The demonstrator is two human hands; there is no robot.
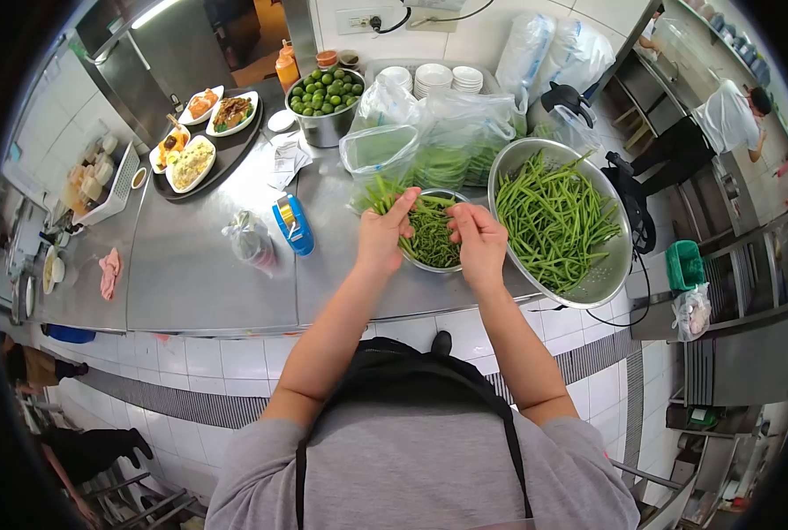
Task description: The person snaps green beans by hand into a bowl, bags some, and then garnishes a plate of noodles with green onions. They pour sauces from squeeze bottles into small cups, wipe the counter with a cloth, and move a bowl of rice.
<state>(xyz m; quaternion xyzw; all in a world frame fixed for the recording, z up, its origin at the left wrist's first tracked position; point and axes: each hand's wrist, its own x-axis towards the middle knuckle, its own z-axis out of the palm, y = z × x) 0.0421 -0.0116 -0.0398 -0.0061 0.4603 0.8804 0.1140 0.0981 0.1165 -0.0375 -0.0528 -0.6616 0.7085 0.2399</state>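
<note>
We see a bright, evenly lit scene under a ceiling strip light [154, 12] at upper left. The steel bench [208, 265] shows soft glare; shadows are faint. Strong fisheye bending, black vignette at the corners. Centre sharp, edges slightly soft.

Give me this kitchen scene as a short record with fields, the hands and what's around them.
place: stainless steel counter
left hand: grips a bunch of long green beans
right hand: fingers on beans in the small round metal bowl; grip unclear
right of the bowl: large metal colander full of beans
behind: clear plastic bags of beans, metal bowl of limes
far right: a person in a white shirt
</note>
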